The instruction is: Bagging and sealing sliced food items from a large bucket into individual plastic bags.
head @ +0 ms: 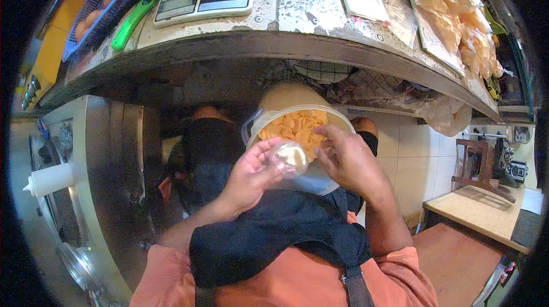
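A plastic tub (296,92) lies tilted in front of me with its round mouth facing me, holding many thin orange-yellow chips or flakes (296,126). My left hand (257,169) holds a small clear plastic bag or cup (291,159) with something creamy white in it, in front of the tub's mouth. My right hand (347,157) reaches over the tub's right rim, its fingers apart near the flakes; whether it pinches one cannot be told.
Above the tub runs the edge of a worn worktop (274,41) with a digital kitchen scale (206,0), a green-handled tool (135,19), a blue basket (105,11) and filled plastic bags (463,19). A steel cabinet (103,169) stands left; a wooden table (476,204) stands right.
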